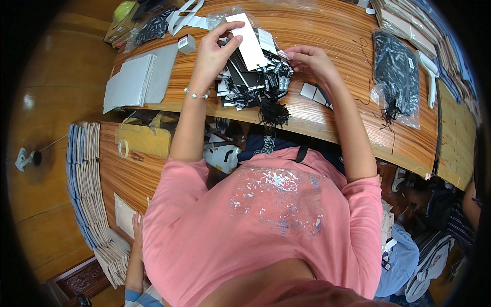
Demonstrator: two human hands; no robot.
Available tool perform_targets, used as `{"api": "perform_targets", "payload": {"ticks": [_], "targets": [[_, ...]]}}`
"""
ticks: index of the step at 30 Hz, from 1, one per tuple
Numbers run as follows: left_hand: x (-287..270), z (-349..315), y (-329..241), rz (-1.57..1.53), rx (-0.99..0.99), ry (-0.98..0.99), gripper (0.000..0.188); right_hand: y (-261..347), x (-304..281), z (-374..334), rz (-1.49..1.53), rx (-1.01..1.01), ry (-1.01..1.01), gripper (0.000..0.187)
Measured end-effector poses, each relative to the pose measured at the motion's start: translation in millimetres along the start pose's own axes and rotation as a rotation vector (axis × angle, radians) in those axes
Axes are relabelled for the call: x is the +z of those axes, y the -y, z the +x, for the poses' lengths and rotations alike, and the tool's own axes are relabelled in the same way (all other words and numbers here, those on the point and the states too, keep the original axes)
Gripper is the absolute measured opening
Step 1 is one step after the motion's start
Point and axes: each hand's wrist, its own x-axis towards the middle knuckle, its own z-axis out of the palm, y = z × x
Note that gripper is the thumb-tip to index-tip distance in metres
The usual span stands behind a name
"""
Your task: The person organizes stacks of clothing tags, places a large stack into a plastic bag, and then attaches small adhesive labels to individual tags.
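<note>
My left hand (212, 55) pinches a white hang tag (247, 43) by its upper part, between thumb and fingers. It stands tilted over a heap of black and white hang tags (244, 77) with black cords and small black tabs. Some of the cords (273, 113) hang in a bundle over the table's near edge. My right hand (318, 64) is closed at the heap's right side, thumb and fingers together. A small pale piece (283, 54) shows at its fingertips; whether they grip it or a cord is unclear. Another white tag (266, 40) leans behind the held one.
On the wooden table (327, 25) lie white sheets (130, 79), a small box (186, 44), a bag of black tags (396, 66) and a white handled tool (428, 77). Small cards (315, 94) lie near my right forearm. Folded garments (84, 169) are stacked left; another person's hand (137, 230) is lower left.
</note>
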Motion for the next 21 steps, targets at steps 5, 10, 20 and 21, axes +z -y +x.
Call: {"api": "perform_targets", "payload": {"ticks": [5,10,20,21], "targets": [[0,2,0,0.006,-0.016,0.017,0.028,6,1,-8,-0.306,-0.064,0.072,0.036],[2,0,3,-0.034,-0.085,0.043,0.027,6,10,-12,-0.620,-0.452,0.057,0.038],[3,0,2,-0.103,-0.094,0.038,0.026,5,14,-4,-0.527,-0.424,0.058,0.033],[2,-1,2,-0.112,-0.106,0.047,0.026,2,14,-3,-0.459,-0.400,0.042,0.031]]}}
